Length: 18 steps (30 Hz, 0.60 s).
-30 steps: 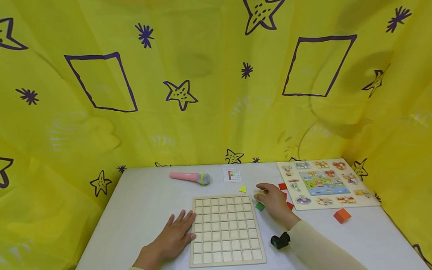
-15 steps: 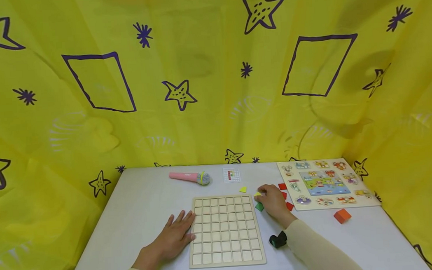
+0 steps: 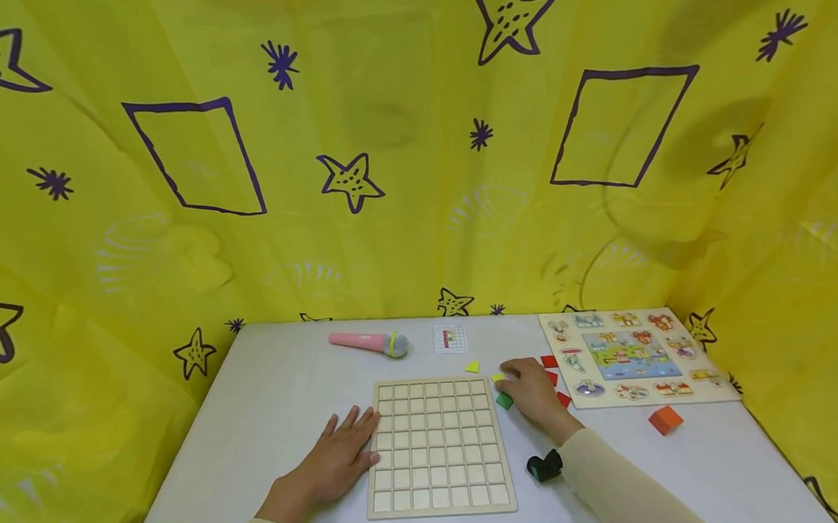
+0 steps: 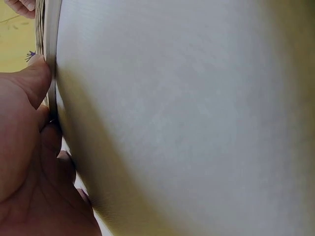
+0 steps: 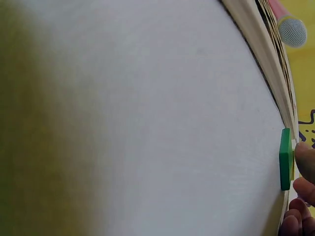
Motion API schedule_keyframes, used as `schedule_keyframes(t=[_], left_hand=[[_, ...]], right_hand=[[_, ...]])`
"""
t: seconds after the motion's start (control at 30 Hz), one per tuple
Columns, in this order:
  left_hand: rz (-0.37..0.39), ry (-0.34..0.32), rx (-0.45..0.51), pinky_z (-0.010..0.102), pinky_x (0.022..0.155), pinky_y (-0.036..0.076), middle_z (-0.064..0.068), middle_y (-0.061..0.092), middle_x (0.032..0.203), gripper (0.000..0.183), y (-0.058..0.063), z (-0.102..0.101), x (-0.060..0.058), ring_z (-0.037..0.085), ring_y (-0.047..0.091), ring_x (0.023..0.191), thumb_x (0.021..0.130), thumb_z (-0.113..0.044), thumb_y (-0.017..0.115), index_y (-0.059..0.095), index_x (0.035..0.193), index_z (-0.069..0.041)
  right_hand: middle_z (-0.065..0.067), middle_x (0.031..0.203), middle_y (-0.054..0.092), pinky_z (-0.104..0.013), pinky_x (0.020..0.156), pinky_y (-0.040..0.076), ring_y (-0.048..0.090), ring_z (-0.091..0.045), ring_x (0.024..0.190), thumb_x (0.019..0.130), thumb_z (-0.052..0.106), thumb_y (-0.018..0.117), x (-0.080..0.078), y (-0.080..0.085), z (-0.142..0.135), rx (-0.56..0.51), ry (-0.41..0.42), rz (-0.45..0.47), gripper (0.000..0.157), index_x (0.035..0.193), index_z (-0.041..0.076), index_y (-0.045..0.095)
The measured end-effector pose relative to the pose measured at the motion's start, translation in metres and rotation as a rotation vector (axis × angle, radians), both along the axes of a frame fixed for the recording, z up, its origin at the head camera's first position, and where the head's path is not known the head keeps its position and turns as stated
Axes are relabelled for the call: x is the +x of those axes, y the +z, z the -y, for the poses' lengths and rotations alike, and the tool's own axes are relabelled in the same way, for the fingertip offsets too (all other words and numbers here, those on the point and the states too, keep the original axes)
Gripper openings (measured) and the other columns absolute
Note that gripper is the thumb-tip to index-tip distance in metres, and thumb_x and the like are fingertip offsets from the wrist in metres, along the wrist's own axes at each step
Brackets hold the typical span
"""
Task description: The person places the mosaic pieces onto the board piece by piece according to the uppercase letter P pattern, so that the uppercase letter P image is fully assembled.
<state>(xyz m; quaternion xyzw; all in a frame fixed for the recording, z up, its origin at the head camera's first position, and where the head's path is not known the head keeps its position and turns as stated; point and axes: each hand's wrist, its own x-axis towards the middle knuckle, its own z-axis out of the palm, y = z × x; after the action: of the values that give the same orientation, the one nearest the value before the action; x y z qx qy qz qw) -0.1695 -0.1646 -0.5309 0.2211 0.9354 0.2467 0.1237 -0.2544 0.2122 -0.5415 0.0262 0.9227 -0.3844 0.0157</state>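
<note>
My left hand [image 3: 340,457] lies flat with spread fingers against the left edge of a wooden grid board [image 3: 443,513]. In the left wrist view its thumb touches the board's edge [image 4: 52,44]. Beyond the board's upper right corner, my right hand [image 3: 535,392] has thumb and fingertips at a yellow tile [image 3: 497,377], seemingly pinching it; the fingers partly cover it. Just below lies a green tile [image 3: 504,401]. In the right wrist view this green tile [image 5: 285,160] stands in front of the yellow one and the thumb [image 5: 306,161]. Red tiles [image 3: 563,399] lie right of the hand, partly hidden.
Another yellow tile [image 3: 472,367] lies above the board. Behind are a pink toy microphone [image 3: 359,342] and a small pattern card [image 3: 450,339]. A picture puzzle board [image 3: 643,392] lies at the right, with an orange-red block [image 3: 665,420] in front. Yellow cloth [image 3: 403,238] encloses the table.
My right hand's fingers have closed in on the yellow tile beside the green one. The left hand stays at the board's edge, and the board has not moved.
</note>
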Motion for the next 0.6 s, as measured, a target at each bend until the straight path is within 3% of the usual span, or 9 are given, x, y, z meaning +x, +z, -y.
schedule_keyframes(t=[0.13, 0.33, 0.6], left_hand=[[0.002, 0.003, 0.004, 0.066, 0.131, 0.008, 0.014, 0.032, 0.172, 0.069, 0.0014, 0.0, 0.0005, 0.04, 0.018, 0.163, 0.108, -0.037, 0.057, 0.034, 0.164, -0.004], [-0.004, -0.009, 0.012, 0.066, 0.131, 0.007, 0.014, 0.031, 0.172, 0.069, 0.0017, 0.0013, 0.0002, 0.04, 0.018, 0.163, 0.109, -0.038, 0.056, 0.034, 0.164, -0.004], [-0.016, -0.012, 0.016, 0.066, 0.131, 0.008, 0.015, 0.032, 0.172, 0.069, 0.0009, 0.0017, 0.0004, 0.041, 0.018, 0.162, 0.109, -0.037, 0.057, 0.034, 0.164, -0.003]], right_hand=[[-0.021, 0.135, 0.063, -0.06, 0.114, 0.047, 0.056, -0.04, 0.13, 0.097, 0.013, 0.071, -0.0004, -0.0009, 0.0006, 0.014, 0.015, -0.014, 0.035, 0.13, 0.001, 0.072], [-0.022, 0.14, 0.061, -0.062, 0.117, 0.044, 0.053, -0.042, 0.136, 0.097, 0.007, 0.067, 0.0026, 0.0034, 0.0006, 0.006, 0.045, -0.002, 0.04, 0.137, 0.002, 0.069], [-0.02, 0.13, 0.065, -0.06, 0.112, 0.048, 0.058, -0.039, 0.128, 0.096, 0.008, 0.071, 0.0027, 0.0031, 0.0018, 0.016, 0.046, -0.005, 0.029, 0.124, 0.003, 0.076]])
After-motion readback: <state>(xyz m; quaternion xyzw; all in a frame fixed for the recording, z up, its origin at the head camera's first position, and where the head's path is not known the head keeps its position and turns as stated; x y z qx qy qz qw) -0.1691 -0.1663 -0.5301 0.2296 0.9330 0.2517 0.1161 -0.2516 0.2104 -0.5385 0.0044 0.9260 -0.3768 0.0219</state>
